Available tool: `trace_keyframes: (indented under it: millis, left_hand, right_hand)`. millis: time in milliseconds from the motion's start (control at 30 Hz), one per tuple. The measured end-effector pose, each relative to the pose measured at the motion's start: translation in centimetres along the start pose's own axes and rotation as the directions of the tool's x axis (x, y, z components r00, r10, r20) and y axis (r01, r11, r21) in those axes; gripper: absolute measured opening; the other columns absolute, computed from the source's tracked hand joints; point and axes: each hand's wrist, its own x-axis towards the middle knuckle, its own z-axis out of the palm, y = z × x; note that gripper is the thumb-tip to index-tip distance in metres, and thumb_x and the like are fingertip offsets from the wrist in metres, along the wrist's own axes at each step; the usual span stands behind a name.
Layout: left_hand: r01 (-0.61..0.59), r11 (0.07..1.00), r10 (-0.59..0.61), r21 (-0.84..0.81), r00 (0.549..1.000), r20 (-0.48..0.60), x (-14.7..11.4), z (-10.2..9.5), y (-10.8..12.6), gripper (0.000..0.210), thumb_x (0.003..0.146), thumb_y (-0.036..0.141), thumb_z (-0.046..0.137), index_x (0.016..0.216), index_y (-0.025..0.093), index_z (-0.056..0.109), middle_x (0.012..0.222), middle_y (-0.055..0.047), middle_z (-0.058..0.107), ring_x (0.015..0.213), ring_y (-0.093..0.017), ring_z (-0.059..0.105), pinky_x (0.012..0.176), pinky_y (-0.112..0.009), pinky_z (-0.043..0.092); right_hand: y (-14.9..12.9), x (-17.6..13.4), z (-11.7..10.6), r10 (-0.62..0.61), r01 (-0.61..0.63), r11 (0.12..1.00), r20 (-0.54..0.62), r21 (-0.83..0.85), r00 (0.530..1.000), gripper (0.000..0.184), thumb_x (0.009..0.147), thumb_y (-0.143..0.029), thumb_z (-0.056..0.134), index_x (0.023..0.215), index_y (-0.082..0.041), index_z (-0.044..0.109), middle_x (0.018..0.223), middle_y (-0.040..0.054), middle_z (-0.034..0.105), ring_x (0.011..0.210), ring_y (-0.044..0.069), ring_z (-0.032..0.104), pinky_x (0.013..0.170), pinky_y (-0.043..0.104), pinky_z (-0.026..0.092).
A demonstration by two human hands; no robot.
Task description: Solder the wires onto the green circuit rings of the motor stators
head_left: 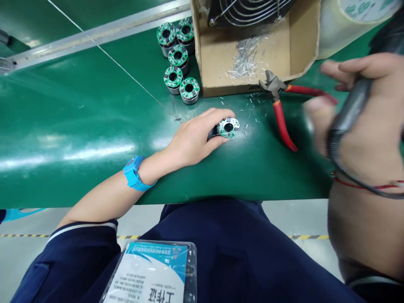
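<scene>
The left hand (192, 141) pins a round motor part (227, 127) to the table (78, 126), steadying it board-up, while the blurred right hand (362, 122), right of it, grips a dark tool (350, 109).

1. The scene is brightly and evenly lit from overhead.
2. Long white glare streaks are seen on the glossy green tabletop (78, 126), strongest at the left.
3. Soft, short shadows are cast under the left hand (195, 136) and the pliers (280, 109).
4. The right hand (362, 122) is smeared by motion blur and closeness.
5. Straight lines are bowed near the edges by wide-angle distortion.
</scene>
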Motion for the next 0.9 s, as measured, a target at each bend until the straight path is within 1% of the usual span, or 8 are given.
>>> trace_keyframes:
  millis: [100, 133, 200, 300, 400, 633, 767, 900]
  left_hand:
    - [-0.014, 0.997, 0.012, -0.077, 0.999, -0.031, -0.2, 0.0, 0.3, 0.046, 0.086, 0.005, 0.069, 0.129, 0.018, 0.059, 0.137, -0.004, 0.066, 0.13, -0.021, 0.062, 0.109, -0.032, 0.05]
    - [-0.02, 0.995, 0.017, -0.097, 0.999, -0.037, -0.3, -0.1, 0.4, 0.047, 0.086, 0.005, 0.069, 0.129, 0.019, 0.059, 0.138, -0.004, 0.066, 0.131, -0.021, 0.062, 0.108, -0.032, 0.051]
    - [-0.027, 0.992, 0.021, -0.12, 0.999, -0.05, -0.4, -0.2, 0.6, 0.045, 0.087, 0.009, 0.072, 0.129, 0.021, 0.059, 0.136, -0.003, 0.066, 0.129, -0.021, 0.063, 0.102, -0.031, 0.053]
    - [-0.016, 0.993, 0.008, -0.119, 0.997, -0.075, -0.6, -0.2, 0.7, 0.041, 0.088, 0.019, 0.077, 0.125, 0.022, 0.06, 0.127, -0.003, 0.069, 0.107, -0.019, 0.07, 0.083, -0.028, 0.057]
    - [-0.023, 0.996, 0.014, -0.083, 0.994, -0.107, -0.7, -0.1, 0.6, 0.039, 0.087, 0.028, 0.08, 0.12, 0.022, 0.061, 0.116, -0.002, 0.07, 0.092, -0.016, 0.07, 0.073, -0.026, 0.055]
    - [-0.083, 0.996, 0.085, 0.016, 0.982, -0.167, -1.0, -0.3, 0.7, 0.036, 0.088, 0.031, 0.078, 0.117, 0.023, 0.059, 0.11, -0.002, 0.068, 0.101, -0.019, 0.069, 0.086, -0.032, 0.057]
    - [-0.066, 0.993, 0.08, 0.097, 0.985, -0.15, -1.0, -0.3, 0.8, 0.038, 0.086, 0.031, 0.08, 0.118, 0.024, 0.06, 0.107, -0.002, 0.067, 0.099, -0.02, 0.068, 0.08, -0.031, 0.056]
    - [-0.052, 0.988, 0.076, 0.143, 0.983, -0.168, -0.9, -0.3, 0.8, 0.039, 0.086, 0.031, 0.08, 0.119, 0.023, 0.06, 0.107, -0.002, 0.068, 0.099, -0.019, 0.068, 0.077, -0.03, 0.056]
  right_hand:
    - [0.4, -0.5, 1.2, 0.009, -0.003, 0.989, 0.04, -0.146, 0.999, 0.114, 0.07, -0.071, 0.078, 0.148, -0.001, 0.033, 0.153, 0.0292, 0.036, 0.152, 0.043, 0.033, 0.123, 0.062, 0.031]
    - [0.5, -0.6, 1.4, 0.059, -0.044, 0.977, 0.064, -0.207, 0.996, 0.109, 0.07, -0.068, 0.08, 0.146, -0.003, 0.036, 0.152, 0.028, 0.039, 0.148, 0.044, 0.038, 0.12, 0.065, 0.032]
    - [0.6, -1.1, 1.7, 0.13, -0.113, 0.953, 0.043, -0.283, 0.991, 0.073, 0.083, -0.05, 0.073, 0.137, -0.007, 0.048, 0.139, 0.0214, 0.054, 0.133, 0.037, 0.054, 0.11, 0.062, 0.042]
    - [0.3, -2.2, 1.6, 0.062, -0.066, 0.958, -0.023, -0.28, 0.998, 0.043, 0.086, -0.03, 0.06, 0.125, -0.012, 0.056, 0.119, 0.0126, 0.065, 0.11, 0.024, 0.065, 0.094, 0.045, 0.053]
    - [-0.6, -3.2, 1.1, -0.095, 0.096, 0.963, 0.015, -0.253, 0.995, 0.039, 0.085, -0.031, 0.059, 0.121, -0.017, 0.058, 0.11, 0.0069, 0.069, 0.098, 0.018, 0.064, 0.083, 0.035, 0.053]
    - [-2.0, -2.7, -0.6, -0.328, 0.382, 0.86, 0.207, -0.339, 0.922, 0.044, 0.101, -0.046, 0.042, 0.133, -0.017, 0.051, 0.116, 0.0097, 0.066, 0.089, 0.019, 0.052, 0.077, 0.037, 0.046]
    - [-2.2, -2.2, -1.1, -0.417, 0.462, 0.779, 0.199, -0.424, 0.887, 0.043, 0.102, -0.05, 0.041, 0.124, -0.016, 0.057, 0.084, 0.0053, 0.052, 0.081, 0.019, 0.045, 0.069, 0.033, 0.037]
    - [-2.7, -2.2, -0.7, -0.48, 0.483, 0.749, 0.131, -0.453, 0.867, 0.03, 0.101, -0.043, 0.05, 0.111, -0.018, 0.061, 0.074, 0.0012, 0.048, 0.071, 0.015, 0.044, 0.061, 0.029, 0.034]
